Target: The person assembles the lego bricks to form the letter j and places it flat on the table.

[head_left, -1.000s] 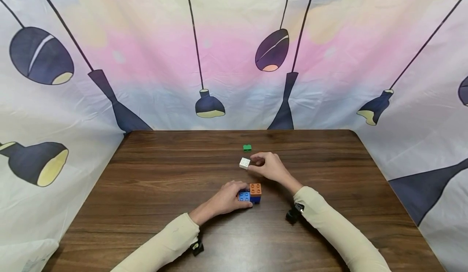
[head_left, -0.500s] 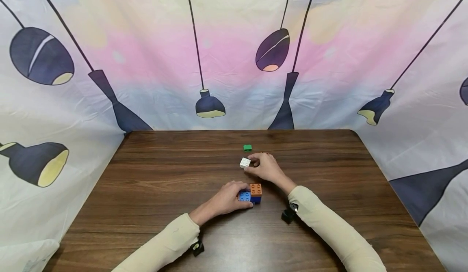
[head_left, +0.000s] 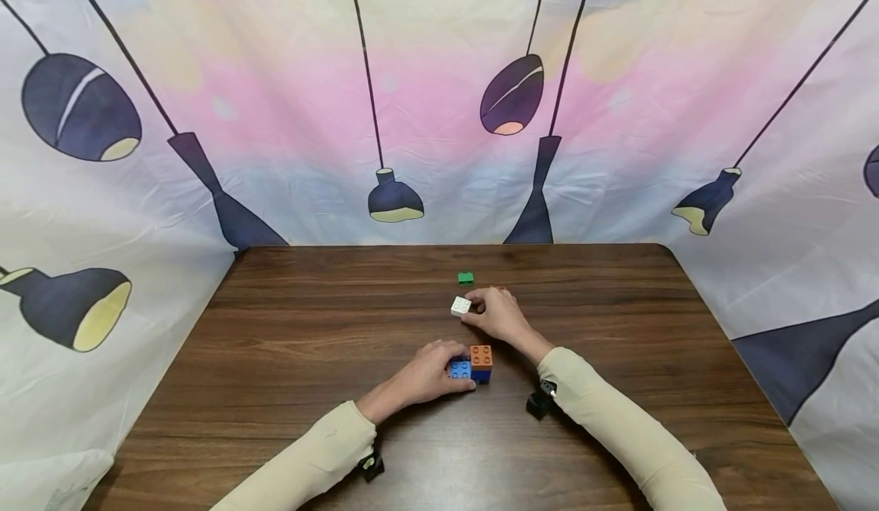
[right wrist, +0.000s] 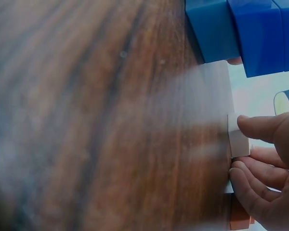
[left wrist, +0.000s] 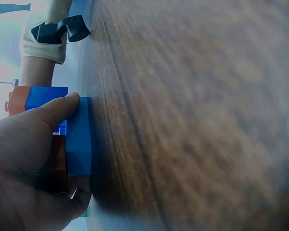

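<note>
My left hand grips a joined cluster of toy building bricks on the table. In it are a light blue brick, a dark blue part and an orange brick on top; fingers hide the rest. The left wrist view shows the thumb along a blue brick at the bottom, with a shaded orange brick beside the palm. Farther back, my right hand pinches a small white brick between thumb and fingers. From the right wrist, this white brick appears at table level.
A green brick lies behind the white one. Another orange brick sits by the right hand's fingers, mostly hidden by that hand in the head view. The brown wooden table ends at a curtain printed with lamps.
The right hand has moved slightly left and now pinches the white brick. A bit of orange shows behind its knuckles. The left hand and its brick cluster stay in place.
</note>
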Motion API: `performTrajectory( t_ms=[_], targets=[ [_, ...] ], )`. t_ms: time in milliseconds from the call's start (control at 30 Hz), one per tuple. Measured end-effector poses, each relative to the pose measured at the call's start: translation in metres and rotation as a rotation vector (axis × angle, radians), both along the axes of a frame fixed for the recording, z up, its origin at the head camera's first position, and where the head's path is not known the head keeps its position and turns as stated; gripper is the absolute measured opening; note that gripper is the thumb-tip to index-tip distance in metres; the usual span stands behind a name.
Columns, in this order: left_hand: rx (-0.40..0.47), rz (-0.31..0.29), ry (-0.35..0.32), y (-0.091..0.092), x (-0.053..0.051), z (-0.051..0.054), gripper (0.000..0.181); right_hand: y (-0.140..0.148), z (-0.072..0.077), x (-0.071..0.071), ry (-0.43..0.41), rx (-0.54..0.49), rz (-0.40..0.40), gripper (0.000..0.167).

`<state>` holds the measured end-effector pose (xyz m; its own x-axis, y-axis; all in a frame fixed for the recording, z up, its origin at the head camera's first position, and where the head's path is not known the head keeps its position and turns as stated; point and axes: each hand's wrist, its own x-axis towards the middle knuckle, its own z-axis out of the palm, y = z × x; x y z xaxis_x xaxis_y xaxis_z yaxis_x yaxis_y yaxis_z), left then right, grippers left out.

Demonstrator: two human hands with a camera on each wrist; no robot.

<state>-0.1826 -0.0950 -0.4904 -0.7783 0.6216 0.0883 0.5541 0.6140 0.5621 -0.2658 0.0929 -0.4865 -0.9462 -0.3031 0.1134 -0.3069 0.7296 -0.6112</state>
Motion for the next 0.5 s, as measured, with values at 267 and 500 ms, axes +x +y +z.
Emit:
performTrajectory(
  t_ms=[267, 500],
  targets=[
    [0.001, -0.006, 0.002, 0.0, -0.001, 0.001, 0.036, 0.004, 0.002, 0.001, 0.023, -0.02, 0.028, 0.036],
    [-0.006, -0.01, 0.019, 0.0, -0.002, -0.001, 0.037, 0.018, 0.005, 0.005, 0.037, -0.059, 0.065, 0.038]
  ],
)
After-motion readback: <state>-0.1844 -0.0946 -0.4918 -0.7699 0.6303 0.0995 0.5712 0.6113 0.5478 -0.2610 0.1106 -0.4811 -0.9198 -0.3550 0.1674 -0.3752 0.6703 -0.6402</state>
